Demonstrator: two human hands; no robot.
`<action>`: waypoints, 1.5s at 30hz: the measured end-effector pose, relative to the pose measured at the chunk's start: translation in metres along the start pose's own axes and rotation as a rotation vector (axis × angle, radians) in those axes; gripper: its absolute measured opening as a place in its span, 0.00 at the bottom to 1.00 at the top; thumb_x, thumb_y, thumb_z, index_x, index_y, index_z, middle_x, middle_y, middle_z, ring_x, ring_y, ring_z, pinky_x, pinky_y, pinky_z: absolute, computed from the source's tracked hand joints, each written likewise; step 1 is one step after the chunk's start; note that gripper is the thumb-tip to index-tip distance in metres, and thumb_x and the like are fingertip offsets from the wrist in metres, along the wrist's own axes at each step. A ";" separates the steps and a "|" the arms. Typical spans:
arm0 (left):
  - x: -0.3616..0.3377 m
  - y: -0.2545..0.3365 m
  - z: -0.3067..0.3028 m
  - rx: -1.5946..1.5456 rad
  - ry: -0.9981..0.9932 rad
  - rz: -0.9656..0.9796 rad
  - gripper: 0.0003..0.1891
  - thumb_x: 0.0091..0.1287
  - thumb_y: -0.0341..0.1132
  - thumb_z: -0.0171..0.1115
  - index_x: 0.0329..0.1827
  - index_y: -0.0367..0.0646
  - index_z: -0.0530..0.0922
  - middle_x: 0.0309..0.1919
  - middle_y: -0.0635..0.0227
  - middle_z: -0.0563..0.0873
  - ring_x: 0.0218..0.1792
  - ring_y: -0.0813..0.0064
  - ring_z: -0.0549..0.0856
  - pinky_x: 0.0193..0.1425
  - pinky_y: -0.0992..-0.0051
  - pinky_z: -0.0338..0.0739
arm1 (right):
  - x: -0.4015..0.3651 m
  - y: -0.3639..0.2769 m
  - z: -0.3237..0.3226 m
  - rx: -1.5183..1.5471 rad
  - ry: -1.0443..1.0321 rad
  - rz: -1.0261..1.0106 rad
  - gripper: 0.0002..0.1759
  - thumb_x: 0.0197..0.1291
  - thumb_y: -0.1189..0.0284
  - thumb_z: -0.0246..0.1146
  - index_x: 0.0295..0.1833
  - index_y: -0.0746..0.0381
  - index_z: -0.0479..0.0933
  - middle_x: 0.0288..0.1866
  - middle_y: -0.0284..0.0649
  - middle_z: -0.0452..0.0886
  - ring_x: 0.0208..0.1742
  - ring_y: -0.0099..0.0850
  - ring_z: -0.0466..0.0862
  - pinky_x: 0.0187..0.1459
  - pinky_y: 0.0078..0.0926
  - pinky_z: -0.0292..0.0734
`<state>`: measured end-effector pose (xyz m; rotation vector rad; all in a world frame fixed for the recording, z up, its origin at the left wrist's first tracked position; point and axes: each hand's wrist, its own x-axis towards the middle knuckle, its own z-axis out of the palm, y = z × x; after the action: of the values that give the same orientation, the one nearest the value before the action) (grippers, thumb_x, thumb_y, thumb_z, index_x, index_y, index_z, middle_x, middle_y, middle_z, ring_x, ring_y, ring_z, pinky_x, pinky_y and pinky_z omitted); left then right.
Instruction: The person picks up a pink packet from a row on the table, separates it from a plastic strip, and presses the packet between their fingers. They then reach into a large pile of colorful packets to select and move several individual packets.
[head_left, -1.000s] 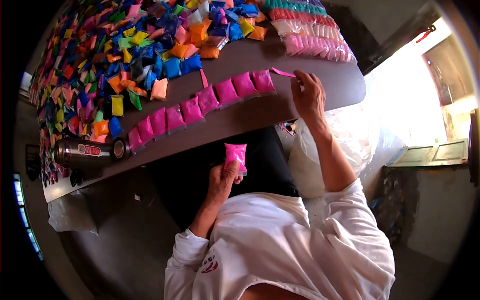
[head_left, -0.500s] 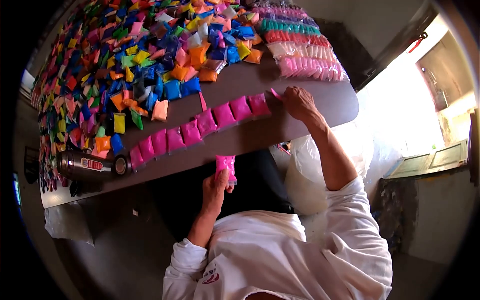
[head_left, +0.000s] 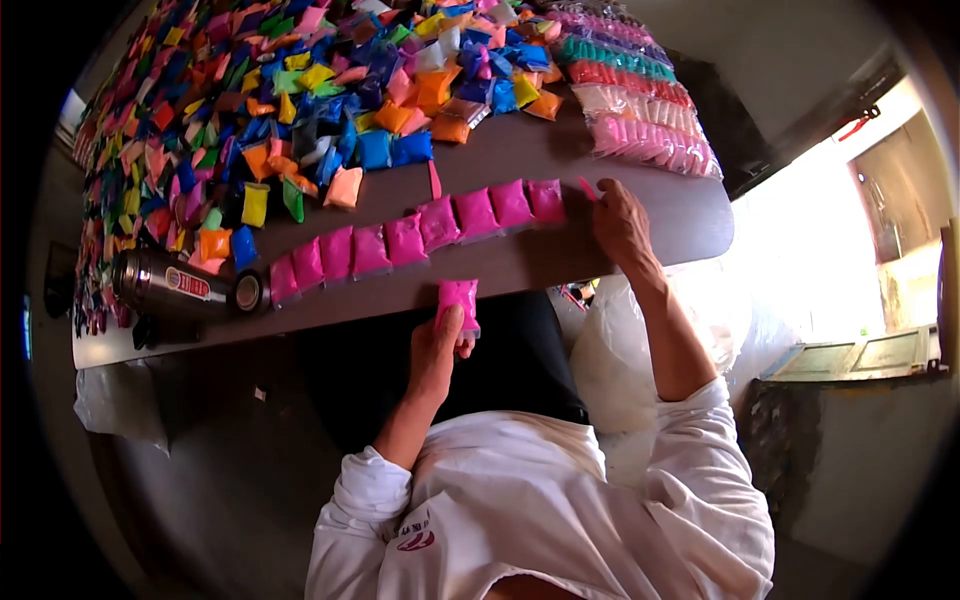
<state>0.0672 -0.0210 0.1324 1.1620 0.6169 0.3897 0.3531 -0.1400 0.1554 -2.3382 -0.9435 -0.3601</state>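
My left hand [head_left: 440,350] is closed around a bright pink packet [head_left: 458,302], held upright just in front of the table edge. Above the table's right part, my right hand [head_left: 622,222] is closed on a thin pink strip [head_left: 587,189], whose tip sticks out to the left; its far end is hidden in the fingers. To the left of that hand, a slanting row of several flat pink packets [head_left: 405,238] lies side by side on the brown table [head_left: 540,255]. Another narrow pinkish-red strip [head_left: 435,180] rests just behind the row.
A large heap of small colourful packets [head_left: 374,150] covers the table's back and left. Clear bags of packets sorted by colour [head_left: 650,142] lie at the back right. A metal thermos flask [head_left: 180,284] lies at the left front. A whitish plastic bag [head_left: 612,350] stands below the table.
The camera view has shifted, so the table sits further right and higher. My right hand has drawn slightly away from the row's end, keeping the pink strip. My left hand keeps its packet.
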 end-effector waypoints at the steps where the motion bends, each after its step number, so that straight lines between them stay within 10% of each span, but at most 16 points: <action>1: 0.000 0.001 0.001 -0.001 0.008 -0.005 0.27 0.68 0.58 0.55 0.21 0.44 0.69 0.18 0.70 0.75 0.21 0.82 0.72 0.28 0.80 0.65 | -0.006 -0.004 -0.003 0.004 -0.009 -0.002 0.06 0.58 0.74 0.57 0.40 0.64 0.74 0.39 0.52 0.80 0.42 0.53 0.79 0.44 0.49 0.73; 7: 0.003 0.002 0.012 -0.010 -0.015 -0.035 0.27 0.68 0.58 0.56 0.23 0.42 0.72 0.18 0.71 0.75 0.21 0.82 0.72 0.27 0.80 0.65 | -0.068 -0.063 -0.029 0.599 -0.214 0.051 0.04 0.63 0.75 0.58 0.42 0.64 0.73 0.31 0.50 0.77 0.31 0.41 0.81 0.34 0.33 0.75; 45: 0.007 -0.010 0.020 0.130 -0.146 -0.043 0.26 0.70 0.58 0.53 0.29 0.42 0.76 0.20 0.73 0.75 0.23 0.83 0.72 0.29 0.81 0.66 | -0.083 -0.117 -0.010 0.197 -0.204 -0.224 0.08 0.57 0.69 0.63 0.31 0.63 0.76 0.23 0.46 0.80 0.25 0.47 0.82 0.28 0.41 0.76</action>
<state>0.0848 -0.0351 0.1260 1.2866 0.5445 0.2279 0.2116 -0.1238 0.1751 -2.1234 -1.2833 -0.1093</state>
